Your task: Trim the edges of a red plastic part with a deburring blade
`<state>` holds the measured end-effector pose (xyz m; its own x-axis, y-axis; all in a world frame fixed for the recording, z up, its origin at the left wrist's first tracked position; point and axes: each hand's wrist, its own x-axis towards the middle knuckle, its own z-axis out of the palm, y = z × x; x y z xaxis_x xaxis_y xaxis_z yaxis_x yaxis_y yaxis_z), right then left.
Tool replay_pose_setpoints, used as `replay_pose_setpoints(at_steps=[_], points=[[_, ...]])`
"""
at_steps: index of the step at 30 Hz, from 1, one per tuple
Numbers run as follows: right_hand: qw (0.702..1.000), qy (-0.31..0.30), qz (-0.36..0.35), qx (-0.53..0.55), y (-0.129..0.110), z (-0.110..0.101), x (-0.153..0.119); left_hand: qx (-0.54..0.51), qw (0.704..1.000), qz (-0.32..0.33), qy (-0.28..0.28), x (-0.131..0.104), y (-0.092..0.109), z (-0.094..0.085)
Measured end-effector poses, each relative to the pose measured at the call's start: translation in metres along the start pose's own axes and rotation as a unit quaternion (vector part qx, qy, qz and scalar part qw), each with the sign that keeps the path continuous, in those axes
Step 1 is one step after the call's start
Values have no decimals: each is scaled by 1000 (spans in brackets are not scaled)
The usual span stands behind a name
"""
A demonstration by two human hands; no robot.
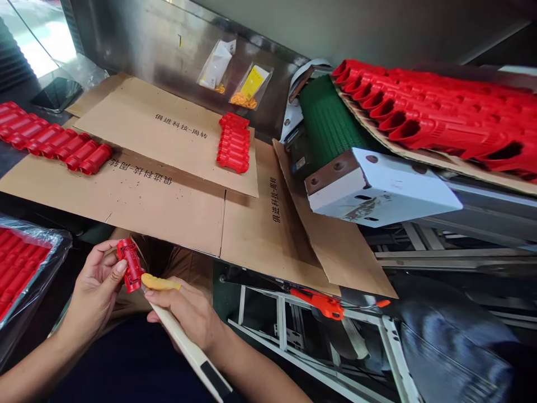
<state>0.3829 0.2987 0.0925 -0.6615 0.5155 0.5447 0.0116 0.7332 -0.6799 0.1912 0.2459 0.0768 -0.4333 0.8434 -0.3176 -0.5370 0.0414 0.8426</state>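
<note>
Red plastic part (pixel 130 272), ribbed and roughly cylindrical, pinched upright between thumb and fingertips of the left hand (pixel 94 291), below the near edge of the cardboard sheets (pixel 168 201). Right hand (pixel 188 310) fingers are closed around a cream-handled trimming knife (pixel 184 341) (dark band near its butt end); the index finger wears a yellow finger cot (pixel 159 282), and the tool's tip meets the lower side of the part. Blade itself too small to make out.

Flattened cardboard covers the worktop, printed with Chinese characters. On its left edge, a row of red parts (pixel 54 140) lies side by side. Near the back middle, a short stack of the same parts (pixel 233 143), touching one another. Two clear bags (pixel 235 75) with a white and a yellow slip lean on the steel back wall (pixel 138 39). At the far left edge, a plastic-lined bin of red parts (pixel 19 263).

Right side: a green conveyor belt (pixel 327 120) with a white end housing (pixel 377 187), and above it a cardboard tray carrying rows of red parts (pixel 440 112). Orange-handled cutters (pixel 325 304) lie on the metal frame (pixel 268 324) under the cardboard's near edge.
</note>
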Motion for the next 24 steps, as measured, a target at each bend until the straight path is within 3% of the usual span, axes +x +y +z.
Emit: replay_pose_setpoints(at_steps=[2, 4, 7, 9, 11, 15, 24], points=[[999, 0, -40, -37, 2, 3, 1, -7, 1000, 4, 16, -1, -1, 1], [998, 40, -26, -46, 3, 4, 0, -12, 1000, 10, 26, -3, 1, 4], [981, 168, 92, -28, 5, 1, -4, -17, 1000, 14, 19, -5, 7, 8], [965, 215, 150, -8, 6, -1, -7, -24, 1000, 15, 10, -7, 12, 10], [969, 199, 144, 30, 5, -3, -9, -23, 999, 21, 9, -7, 14, 11], [989, 124, 61, 51, 1, 1, -6, -9, 999, 36, 15, -6, 15, 11], [992, 126, 18, 5, 1, 6, -2, 24, 997, 75, -5, -9, 14, 9]])
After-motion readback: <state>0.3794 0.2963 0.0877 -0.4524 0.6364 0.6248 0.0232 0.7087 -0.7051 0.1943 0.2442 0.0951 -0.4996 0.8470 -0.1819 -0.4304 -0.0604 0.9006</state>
